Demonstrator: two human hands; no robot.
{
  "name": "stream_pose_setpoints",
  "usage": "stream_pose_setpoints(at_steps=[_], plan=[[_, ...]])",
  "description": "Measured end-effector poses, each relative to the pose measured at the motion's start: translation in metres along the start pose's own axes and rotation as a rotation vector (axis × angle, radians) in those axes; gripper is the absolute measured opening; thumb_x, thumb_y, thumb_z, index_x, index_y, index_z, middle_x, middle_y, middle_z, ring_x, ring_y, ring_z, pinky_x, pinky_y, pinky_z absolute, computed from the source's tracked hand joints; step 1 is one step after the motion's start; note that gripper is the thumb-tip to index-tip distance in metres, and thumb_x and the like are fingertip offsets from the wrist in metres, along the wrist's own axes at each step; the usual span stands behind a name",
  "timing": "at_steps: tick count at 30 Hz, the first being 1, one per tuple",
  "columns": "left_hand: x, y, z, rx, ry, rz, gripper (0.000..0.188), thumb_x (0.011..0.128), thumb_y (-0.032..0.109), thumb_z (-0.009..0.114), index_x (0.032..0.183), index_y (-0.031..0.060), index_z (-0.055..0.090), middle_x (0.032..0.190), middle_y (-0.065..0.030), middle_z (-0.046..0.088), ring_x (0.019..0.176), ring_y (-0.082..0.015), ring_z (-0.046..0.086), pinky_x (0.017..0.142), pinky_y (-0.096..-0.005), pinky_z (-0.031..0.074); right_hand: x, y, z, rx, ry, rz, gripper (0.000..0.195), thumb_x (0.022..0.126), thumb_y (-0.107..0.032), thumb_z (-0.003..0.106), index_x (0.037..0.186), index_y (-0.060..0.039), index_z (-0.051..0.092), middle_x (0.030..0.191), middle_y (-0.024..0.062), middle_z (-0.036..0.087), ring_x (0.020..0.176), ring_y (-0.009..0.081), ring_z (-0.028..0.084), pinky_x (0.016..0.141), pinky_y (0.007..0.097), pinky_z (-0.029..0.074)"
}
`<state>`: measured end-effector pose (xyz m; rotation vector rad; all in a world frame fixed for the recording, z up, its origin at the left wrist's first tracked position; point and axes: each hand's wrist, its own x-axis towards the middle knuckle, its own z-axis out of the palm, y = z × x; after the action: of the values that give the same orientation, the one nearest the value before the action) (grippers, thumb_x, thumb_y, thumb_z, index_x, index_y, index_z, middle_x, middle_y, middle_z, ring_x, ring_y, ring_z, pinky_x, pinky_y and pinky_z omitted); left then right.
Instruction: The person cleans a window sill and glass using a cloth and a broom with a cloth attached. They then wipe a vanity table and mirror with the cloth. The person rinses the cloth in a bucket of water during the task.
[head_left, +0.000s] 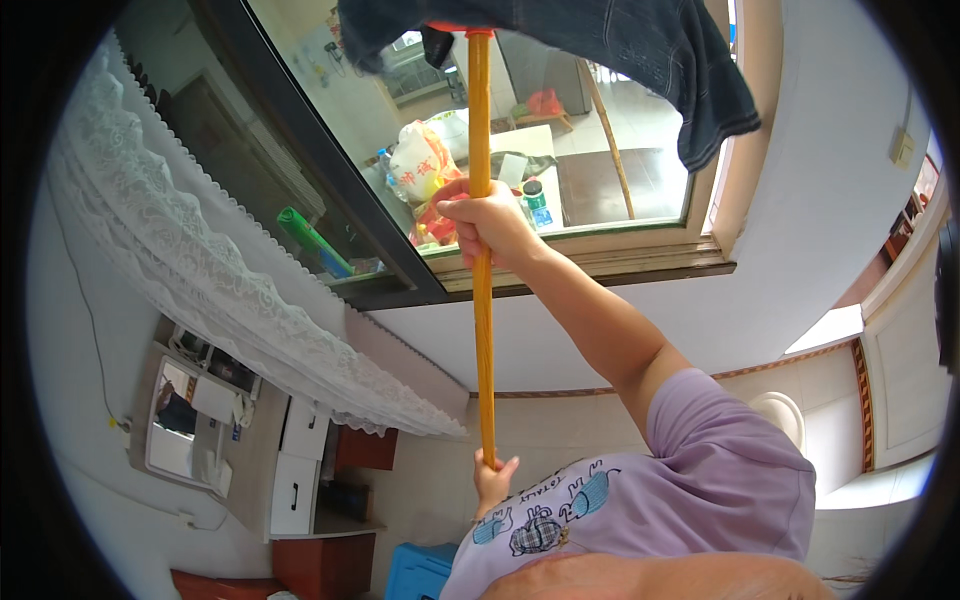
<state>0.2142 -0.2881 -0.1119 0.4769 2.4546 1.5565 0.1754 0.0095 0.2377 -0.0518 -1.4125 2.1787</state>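
Note:
A yellow wooden pole (482, 330) runs upright through the middle of the picture. My right hand (491, 221) is closed around its upper half, in front of a window. Lower down, my left hand (493, 480) grips the pole's bottom end beside my shirt, with its thumb sticking out. At the pole's top is an orange-red part (459, 28), partly hidden by a dark blue denim garment (637, 52) that hangs down on both sides. How the pole meets the garment cannot be seen.
The dark-framed sliding window (330, 150) shows bags and jars beyond. White lace curtains (225, 262) hang at the left. Below them are a desk with white drawers (292, 480), a mirror (172, 420) and a blue plastic box (421, 571). A light switch (902, 148) is on the right wall.

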Motion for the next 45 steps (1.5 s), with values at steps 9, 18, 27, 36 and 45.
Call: stream_pose_setpoints(at_steps=[9,18,27,36,45], plan=[[0.005,-0.132,0.058,0.388,-0.046,-0.376,0.039,0.078,0.037,0.07,0.082,-0.0013,0.066,0.07,-0.0179,0.065,0.068,-0.0277,0.064,0.065,-0.0403,0.048,0.008,0.111,0.003,-0.247,0.119,0.072,0.011,0.08,-0.007,0.059,0.084,-0.0005,0.051,0.053,0.0025,0.046,0.037,0.0128,0.048,0.032,0.0296,0.043],[-0.04,-0.165,0.003,0.235,-0.3,-0.554,0.039,0.076,0.037,0.07,0.087,0.0001,0.068,0.076,-0.0203,0.066,0.076,-0.0317,0.066,0.069,-0.0419,0.049,-0.078,0.252,-0.008,-0.102,0.203,0.35,0.014,0.084,-0.013,0.062,0.085,-0.0032,0.051,0.055,0.0037,0.049,0.04,0.0134,0.052,0.038,0.0278,0.041],[-0.024,-0.141,-0.033,0.282,-0.306,-0.45,0.039,0.075,0.037,0.071,0.088,0.001,0.068,0.078,-0.0209,0.066,0.078,-0.0332,0.065,0.07,-0.0427,0.049,-0.137,0.272,-0.015,0.025,0.092,0.897,0.023,0.085,-0.021,0.065,0.095,-0.0041,0.052,0.072,0.0077,0.056,0.063,0.0211,0.062,0.061,0.0335,0.053],[-0.012,-0.123,-0.045,0.391,-0.261,-0.354,0.039,0.073,0.037,0.072,0.089,0.0018,0.069,0.081,-0.0215,0.066,0.08,-0.0347,0.065,0.071,-0.0435,0.049,-0.172,0.239,-0.084,0.251,0.179,0.757,0.015,0.08,-0.008,0.064,0.088,-0.0033,0.052,0.071,0.0087,0.056,0.063,0.0219,0.06,0.069,0.0396,0.055],[-0.044,-0.113,-0.096,0.619,-0.18,-0.308,0.039,0.071,0.037,0.073,0.09,0.0027,0.069,0.083,-0.0222,0.066,0.082,-0.0362,0.064,0.073,-0.0443,0.049,-0.21,0.21,-0.123,0.406,0.175,0.509,0.008,0.08,-0.007,0.062,0.083,-0.0049,0.054,0.062,0.0071,0.054,0.058,0.0206,0.056,0.066,0.0404,0.051]])
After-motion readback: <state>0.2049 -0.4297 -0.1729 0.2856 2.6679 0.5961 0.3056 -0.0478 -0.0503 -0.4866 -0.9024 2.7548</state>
